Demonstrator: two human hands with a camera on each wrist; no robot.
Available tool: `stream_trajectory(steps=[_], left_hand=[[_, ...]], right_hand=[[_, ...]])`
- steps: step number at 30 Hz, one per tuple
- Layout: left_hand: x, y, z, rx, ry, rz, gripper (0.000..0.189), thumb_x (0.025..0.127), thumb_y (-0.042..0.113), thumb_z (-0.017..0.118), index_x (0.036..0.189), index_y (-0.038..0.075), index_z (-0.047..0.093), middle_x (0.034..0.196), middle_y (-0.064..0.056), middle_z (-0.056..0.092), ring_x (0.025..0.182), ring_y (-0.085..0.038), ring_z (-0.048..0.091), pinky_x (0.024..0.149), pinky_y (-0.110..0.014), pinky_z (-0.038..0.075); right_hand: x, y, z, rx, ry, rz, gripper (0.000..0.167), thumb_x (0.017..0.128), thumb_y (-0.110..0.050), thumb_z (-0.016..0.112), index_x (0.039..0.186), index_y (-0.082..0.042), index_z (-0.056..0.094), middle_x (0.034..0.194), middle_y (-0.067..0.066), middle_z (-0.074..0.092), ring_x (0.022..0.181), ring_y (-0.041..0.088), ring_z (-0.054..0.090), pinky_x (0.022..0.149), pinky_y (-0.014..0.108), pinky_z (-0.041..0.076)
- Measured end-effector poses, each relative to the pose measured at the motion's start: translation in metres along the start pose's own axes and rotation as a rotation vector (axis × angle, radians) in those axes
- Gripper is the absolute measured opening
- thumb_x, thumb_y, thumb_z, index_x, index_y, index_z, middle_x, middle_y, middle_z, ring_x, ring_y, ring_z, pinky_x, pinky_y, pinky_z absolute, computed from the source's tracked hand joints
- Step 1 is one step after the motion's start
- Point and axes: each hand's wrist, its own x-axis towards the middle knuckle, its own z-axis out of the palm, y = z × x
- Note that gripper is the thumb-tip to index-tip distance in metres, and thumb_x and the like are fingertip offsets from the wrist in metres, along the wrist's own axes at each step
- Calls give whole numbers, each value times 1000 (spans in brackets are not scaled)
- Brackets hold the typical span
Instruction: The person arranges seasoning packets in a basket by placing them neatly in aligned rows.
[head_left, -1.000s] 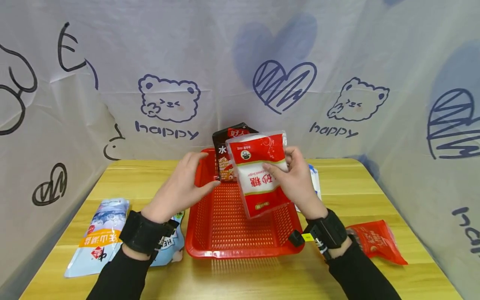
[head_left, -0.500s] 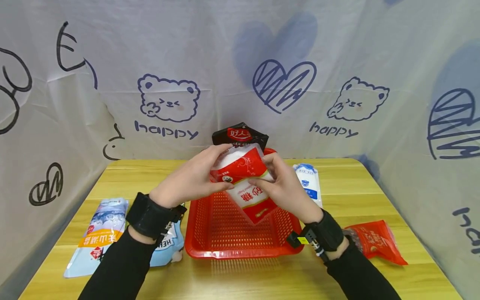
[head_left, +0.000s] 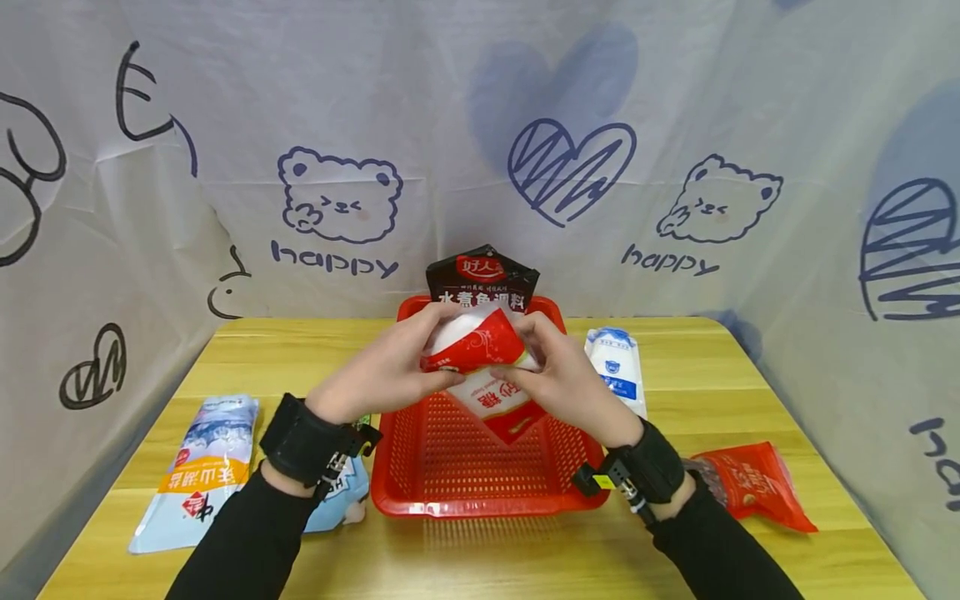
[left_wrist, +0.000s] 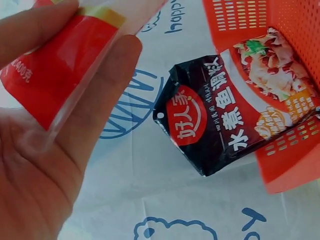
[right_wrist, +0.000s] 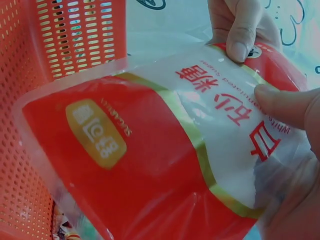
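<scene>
A red and white bag of granulated sugar [head_left: 487,342] is held up over the red plastic basket [head_left: 487,505], tilted, by both hands. My left hand [head_left: 390,367] grips its left edge, thumb on the printed front. On the other side my right hand [head_left: 570,375] pinches the bag with the thumb across the white band. In the right wrist view the sugar bag [right_wrist: 150,150] fills the middle, both thumbs pressing its face. Behind it a black seasoning packet [head_left: 483,279] stands upright against the basket's back wall; the left wrist view shows this black packet [left_wrist: 220,110] in full.
Left of the basket lie a pale blue and orange salt bag [head_left: 198,475] and a light blue packet [head_left: 333,500], partly behind my left wrist. To the right are a white and blue packet [head_left: 615,367] and a red bag [head_left: 750,483]. A printed cloth hangs behind the table.
My left hand has come in from the left and taken hold of the sugar bag, which has tilted and shifted slightly left. In the last half second it has barely moved.
</scene>
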Motion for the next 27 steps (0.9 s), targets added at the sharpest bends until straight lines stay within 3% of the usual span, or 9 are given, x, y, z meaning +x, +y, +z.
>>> stream_trajectory(steps=[8,12,18,22,27], left_hand=[[-9,-3,3,-88,59,-16,69,89,-4,78,146,8,42,137,-12,54,117,-28,60,94,-44,59],[-16,-5,2,-142,116,-29,72,89,-8,76,148,6,37,141,-15,51,122,-32,58,95,-47,59],[-27,-12,1,-189,202,-2,75,89,-10,75,150,5,34,145,-17,52,123,-35,60,89,-45,62],[-33,-15,2,-227,263,-7,73,89,-11,73,149,4,35,147,-17,50,125,-37,60,89,-46,62],[-38,-18,3,-281,315,-32,72,89,-12,73,149,2,35,148,-19,48,125,-38,59,89,-44,61]], right_hand=[[-3,1,-8,-25,14,40,52,90,-3,80,133,-6,52,132,14,67,112,29,70,89,44,62],[-6,4,-17,-51,76,47,53,89,-9,83,133,-10,53,128,7,69,113,23,68,95,45,59],[-10,15,-23,3,199,58,55,89,-11,83,135,-11,53,132,3,66,118,23,65,102,50,52],[-11,19,-23,35,237,117,61,90,-12,83,140,-9,48,136,5,64,116,21,62,96,42,54],[-10,21,-23,158,237,226,73,94,-14,79,152,-11,35,140,9,61,102,23,63,85,27,59]])
